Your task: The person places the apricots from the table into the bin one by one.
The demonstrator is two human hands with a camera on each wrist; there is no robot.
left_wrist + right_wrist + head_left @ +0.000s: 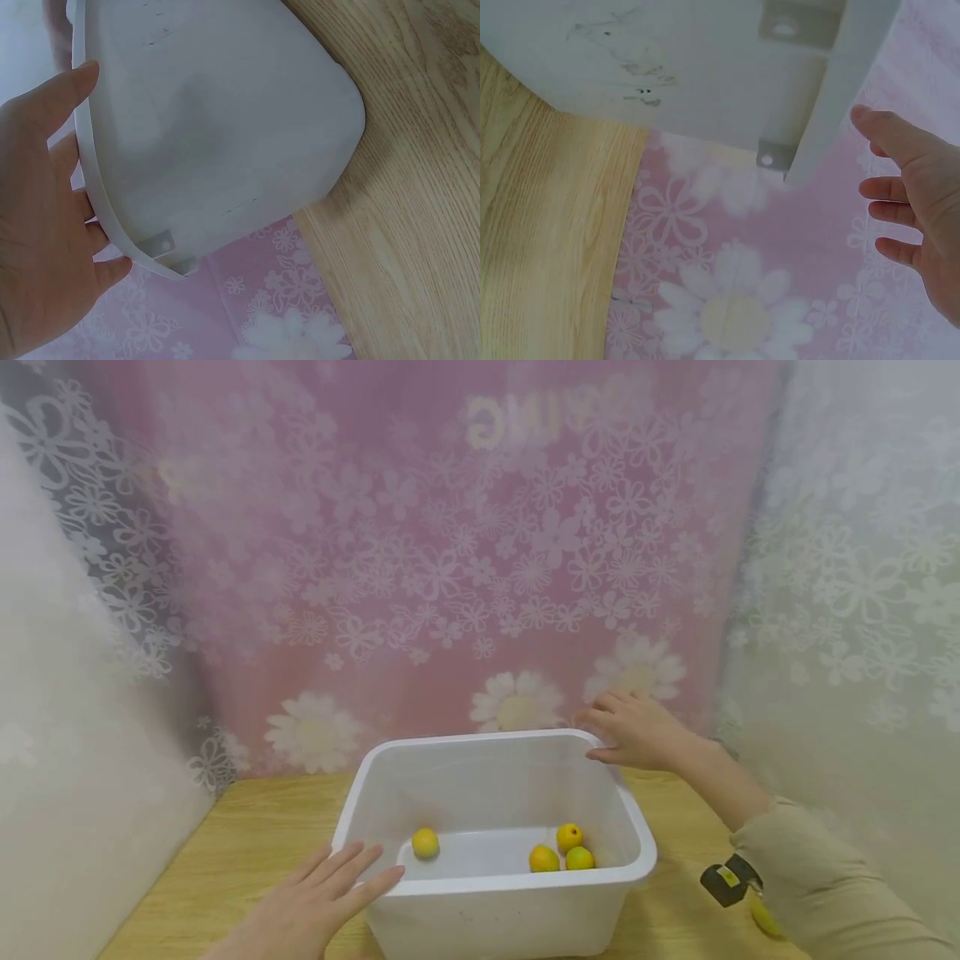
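Note:
A white plastic tub [495, 887] stands on the wooden table. My left hand [315, 897] lies at its front left corner, fingers straight and spread over the rim. In the left wrist view the thumb and fingertips of the left hand [45, 195] are right at the rim [94, 165]. At the far right corner my right hand [637, 727] reaches out with loosely bent fingers and holds nothing. The right wrist view shows that hand [930, 202] beside the tub's rim [840, 97], its thumb tip nearest. Inside the tub, one yellow citrus fruit [425, 843] lies left and three yellow-green ones [543, 859] sit together right.
Right of the tub, another yellow-green fruit [765, 917] lies partly hidden by the right sleeve [832, 868]. Next to it is a small black object [726, 881] with a yellowish label. A pink flowered curtain [450, 568] hangs behind, with pale sheets at both sides.

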